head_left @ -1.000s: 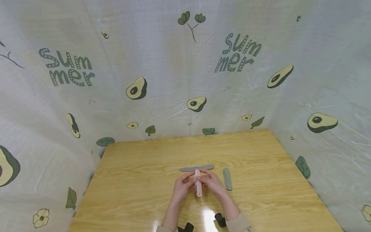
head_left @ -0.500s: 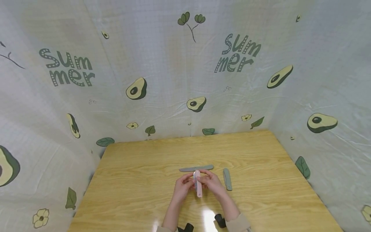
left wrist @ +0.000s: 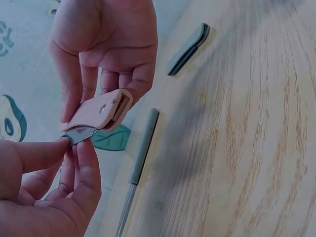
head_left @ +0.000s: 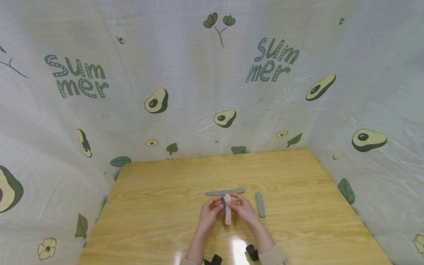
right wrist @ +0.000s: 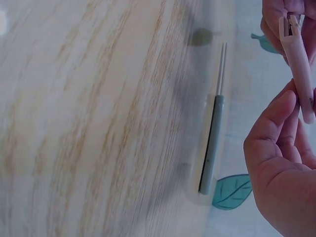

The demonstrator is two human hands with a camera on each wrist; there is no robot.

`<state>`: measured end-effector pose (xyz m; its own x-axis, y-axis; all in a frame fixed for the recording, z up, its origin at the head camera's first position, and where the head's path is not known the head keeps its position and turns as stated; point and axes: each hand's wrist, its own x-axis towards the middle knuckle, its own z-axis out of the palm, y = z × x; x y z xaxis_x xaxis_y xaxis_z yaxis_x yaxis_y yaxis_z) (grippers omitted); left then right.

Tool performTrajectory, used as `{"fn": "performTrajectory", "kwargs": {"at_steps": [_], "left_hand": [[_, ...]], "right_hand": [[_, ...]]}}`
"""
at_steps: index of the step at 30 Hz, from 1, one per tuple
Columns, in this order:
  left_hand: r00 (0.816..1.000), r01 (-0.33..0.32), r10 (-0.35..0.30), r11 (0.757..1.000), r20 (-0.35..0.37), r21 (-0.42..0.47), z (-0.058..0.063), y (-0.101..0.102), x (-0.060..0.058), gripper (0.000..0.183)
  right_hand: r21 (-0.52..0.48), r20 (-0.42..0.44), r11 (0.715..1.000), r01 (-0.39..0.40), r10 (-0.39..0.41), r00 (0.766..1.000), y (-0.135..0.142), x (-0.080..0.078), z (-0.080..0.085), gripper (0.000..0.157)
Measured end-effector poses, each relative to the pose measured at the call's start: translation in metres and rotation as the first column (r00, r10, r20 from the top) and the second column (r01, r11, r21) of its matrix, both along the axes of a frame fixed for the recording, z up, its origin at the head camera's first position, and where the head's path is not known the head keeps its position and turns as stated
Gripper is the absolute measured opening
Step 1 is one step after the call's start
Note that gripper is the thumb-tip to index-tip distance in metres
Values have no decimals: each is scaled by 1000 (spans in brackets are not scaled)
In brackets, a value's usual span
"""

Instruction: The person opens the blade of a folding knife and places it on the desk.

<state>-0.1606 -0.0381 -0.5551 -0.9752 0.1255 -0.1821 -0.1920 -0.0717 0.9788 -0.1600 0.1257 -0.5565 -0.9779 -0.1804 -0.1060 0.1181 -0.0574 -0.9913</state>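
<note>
My right hand holds the pink handle of a folding knife, thumb on its near face. From the left, my left hand pinches the knife's blade between thumb and fingers. In the left wrist view the blade shows along one side of the pink handle, partly out of it, its tip region hidden by the fingers. Just beyond the hands lies a grey-green folding knife, unfolded, its blade pointing left. A second grey-green folding knife, folded, lies right of my right hand.
The wooden table extends around both hands. A fabric curtain printed with avocados and leaves hangs behind the table and at its sides. Black wrist camera parts sit by both forearms.
The pink knife's blade shows more on the left side of the handle, and looks darker now. The handle has shifted very slightly right. Both grey-green knives stay put.
</note>
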Motion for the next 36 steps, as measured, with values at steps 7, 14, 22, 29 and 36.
{"fn": "performTrajectory", "kwargs": {"at_steps": [7,14,22,29,36], "left_hand": [[1000,-7,7,1000,-3,-1,-4,0,-1,32],[1000,-6,6,1000,-23,5,-4,-1,-2,32],[1000,-14,14,1000,-17,-3,9,-2,3,31],[1000,-23,23,1000,-4,7,12,-3,5,30],[998,-68,68,998,-2,20,-7,-2,0,30]], "right_hand": [[21,67,999,25,-26,997,-2,-1,2,52],[79,95,996,44,-51,994,-3,-5,3,38],[87,89,994,69,-76,993,-3,2,19,38],[68,102,995,72,-78,992,-1,3,18,38],[57,96,994,92,-97,991,2,-1,3,42]]}}
